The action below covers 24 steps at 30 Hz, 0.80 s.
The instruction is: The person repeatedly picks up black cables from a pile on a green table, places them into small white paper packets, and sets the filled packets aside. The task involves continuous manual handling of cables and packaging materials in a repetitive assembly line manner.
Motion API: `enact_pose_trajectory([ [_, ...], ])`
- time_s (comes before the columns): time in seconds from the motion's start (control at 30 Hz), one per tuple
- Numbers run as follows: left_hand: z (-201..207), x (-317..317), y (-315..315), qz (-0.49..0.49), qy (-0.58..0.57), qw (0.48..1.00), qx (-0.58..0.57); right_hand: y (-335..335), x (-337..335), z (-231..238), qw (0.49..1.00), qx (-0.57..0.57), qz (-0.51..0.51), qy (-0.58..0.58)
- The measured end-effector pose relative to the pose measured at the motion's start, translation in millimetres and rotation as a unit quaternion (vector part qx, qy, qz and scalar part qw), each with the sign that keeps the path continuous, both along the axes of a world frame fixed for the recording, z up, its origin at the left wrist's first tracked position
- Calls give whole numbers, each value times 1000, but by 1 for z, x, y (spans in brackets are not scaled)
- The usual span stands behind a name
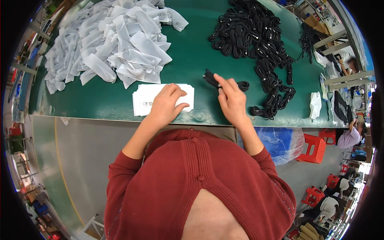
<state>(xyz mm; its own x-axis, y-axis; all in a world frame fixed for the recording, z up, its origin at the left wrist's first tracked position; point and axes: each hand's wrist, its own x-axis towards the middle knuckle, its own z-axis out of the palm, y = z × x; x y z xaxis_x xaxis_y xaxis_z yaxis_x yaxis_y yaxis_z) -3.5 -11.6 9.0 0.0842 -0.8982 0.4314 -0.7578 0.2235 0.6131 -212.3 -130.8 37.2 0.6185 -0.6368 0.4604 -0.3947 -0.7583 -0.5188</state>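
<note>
My left hand [168, 103] lies on a stack of flat white rectangular pieces [142, 98] at the table's near edge. Its fingers rest on the top piece with the thumb apart, and nothing shows in its grasp. Whether the pieces are cards or flat bags, I cannot tell. To the right, my right hand [233, 102] pinches a bundled black cable [210, 77] between thumb and fingers, a little above the table. Part of this cable is hidden by the fingers. Just beyond the knuckles lies another black coil [243, 85].
Frosted white plastic bags [132, 40] form a large heap at the far left of the green table [188, 52]. Coiled black cables [256, 36] are piled at the far right, trailing toward the near edge. A white packet [315, 105] lies by the right end. Red stools [312, 149] stand beyond.
</note>
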Motion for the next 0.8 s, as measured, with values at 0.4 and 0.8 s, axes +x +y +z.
enact_pose_trajectory([
  [0.4,-2,-6,5,67,157,980,105,25,-7,-6,993,-19,111,37],
  [0.8,-7,-6,8,60,145,985,73,17,-11,0,979,66,186,49],
])
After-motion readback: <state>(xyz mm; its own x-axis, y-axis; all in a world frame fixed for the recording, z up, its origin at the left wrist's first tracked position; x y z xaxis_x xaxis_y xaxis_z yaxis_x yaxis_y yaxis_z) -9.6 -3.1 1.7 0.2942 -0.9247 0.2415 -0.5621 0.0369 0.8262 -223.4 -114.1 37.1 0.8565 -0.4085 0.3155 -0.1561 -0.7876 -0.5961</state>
